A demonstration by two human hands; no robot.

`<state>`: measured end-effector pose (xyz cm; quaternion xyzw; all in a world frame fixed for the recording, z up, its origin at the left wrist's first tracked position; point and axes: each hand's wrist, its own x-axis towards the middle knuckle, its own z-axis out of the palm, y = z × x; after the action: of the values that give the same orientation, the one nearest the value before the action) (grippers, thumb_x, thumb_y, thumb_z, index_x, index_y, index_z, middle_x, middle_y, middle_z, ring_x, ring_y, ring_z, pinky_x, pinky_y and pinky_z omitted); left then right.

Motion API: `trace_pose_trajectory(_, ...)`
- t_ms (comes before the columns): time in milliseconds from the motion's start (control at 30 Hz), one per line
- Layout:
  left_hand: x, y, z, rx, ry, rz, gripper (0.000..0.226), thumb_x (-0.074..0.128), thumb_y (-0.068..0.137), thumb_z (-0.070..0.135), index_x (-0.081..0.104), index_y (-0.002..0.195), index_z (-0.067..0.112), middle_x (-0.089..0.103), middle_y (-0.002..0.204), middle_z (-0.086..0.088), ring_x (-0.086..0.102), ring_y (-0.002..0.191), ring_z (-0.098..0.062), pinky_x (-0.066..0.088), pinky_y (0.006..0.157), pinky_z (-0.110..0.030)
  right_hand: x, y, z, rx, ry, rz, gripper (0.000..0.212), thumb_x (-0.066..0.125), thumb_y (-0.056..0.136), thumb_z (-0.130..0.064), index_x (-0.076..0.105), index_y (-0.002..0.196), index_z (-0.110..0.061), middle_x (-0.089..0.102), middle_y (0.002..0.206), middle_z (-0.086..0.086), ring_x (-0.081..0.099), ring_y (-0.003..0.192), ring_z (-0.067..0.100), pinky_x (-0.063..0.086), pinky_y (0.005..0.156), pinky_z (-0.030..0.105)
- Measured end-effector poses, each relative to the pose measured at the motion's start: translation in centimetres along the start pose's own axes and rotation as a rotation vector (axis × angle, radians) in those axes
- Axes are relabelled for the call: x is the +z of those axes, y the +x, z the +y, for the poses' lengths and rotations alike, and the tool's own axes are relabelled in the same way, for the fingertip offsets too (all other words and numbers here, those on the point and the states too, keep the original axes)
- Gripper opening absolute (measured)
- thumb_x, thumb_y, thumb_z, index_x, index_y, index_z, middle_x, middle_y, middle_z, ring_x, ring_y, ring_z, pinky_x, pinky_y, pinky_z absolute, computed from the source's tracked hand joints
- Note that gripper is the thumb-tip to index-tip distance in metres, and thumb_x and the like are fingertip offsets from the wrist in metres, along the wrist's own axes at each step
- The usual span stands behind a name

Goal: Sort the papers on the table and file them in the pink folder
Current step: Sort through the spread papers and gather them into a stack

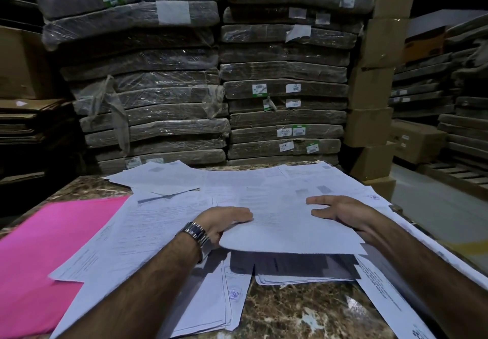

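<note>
White printed papers [169, 222] lie scattered over a brown marbled table [303, 312]. A pink folder [45, 246] lies flat at the left, partly under some sheets. My left hand [224, 220], with a metal watch on the wrist, grips the left edge of a lifted sheaf of papers [285, 230]. Its near edge hangs above the table and casts a shadow on the sheets below. My right hand [340, 212] holds the sheaf's right side, fingers spread over the top, thumb hidden beneath.
Tall stacks of plastic-wrapped flat cardboard bundles [211, 87] stand right behind the table. Brown cartons [375, 101] are piled at the right, with more stacks and a pallet beyond. The table's right edge drops to a pale floor [435, 206].
</note>
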<state>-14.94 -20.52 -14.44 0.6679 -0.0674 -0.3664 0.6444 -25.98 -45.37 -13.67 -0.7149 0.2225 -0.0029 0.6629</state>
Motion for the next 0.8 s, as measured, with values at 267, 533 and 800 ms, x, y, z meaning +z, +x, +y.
trace_pose_trajectory(267,0.0,-1.5,0.3,0.229,0.116,0.101,0.035,0.067,0.084,0.0,0.063,0.118,0.008,0.069,0.093,-0.008,0.066,0.072,-0.009,0.052,0.055,-0.009,1.0,-1.8,-1.1,-0.14,0.01,0.009,0.038,0.065,0.087,0.0,0.066,0.12,-0.019,0.067,0.12,0.016,0.074,0.085,0.03,0.059,0.061,0.031)
trace_pose_trajectory(533,-4.0,-6.4,0.9,0.336,0.123,0.223,0.036,0.07,0.083,0.004,0.065,0.118,0.011,0.072,0.102,-0.01,0.069,0.082,-0.01,0.055,0.069,-0.009,6.1,-3.5,-3.0,-0.248,-0.097,-0.042,0.039,0.073,0.083,-0.01,0.067,0.117,-0.029,0.053,0.13,0.033,0.054,0.115,0.048,0.052,0.095,0.044)
trace_pose_trajectory(800,-11.4,-11.6,-1.5,0.304,0.26,0.457,0.063,0.076,0.078,0.007,0.048,0.133,0.021,0.066,0.11,-0.008,0.066,0.058,-0.007,0.055,0.06,-0.017,15.1,-3.2,-2.7,-0.209,-0.057,-0.187,0.055,0.072,0.081,0.0,0.055,0.131,-0.015,0.071,0.107,0.012,0.072,0.08,0.026,0.061,0.065,0.032)
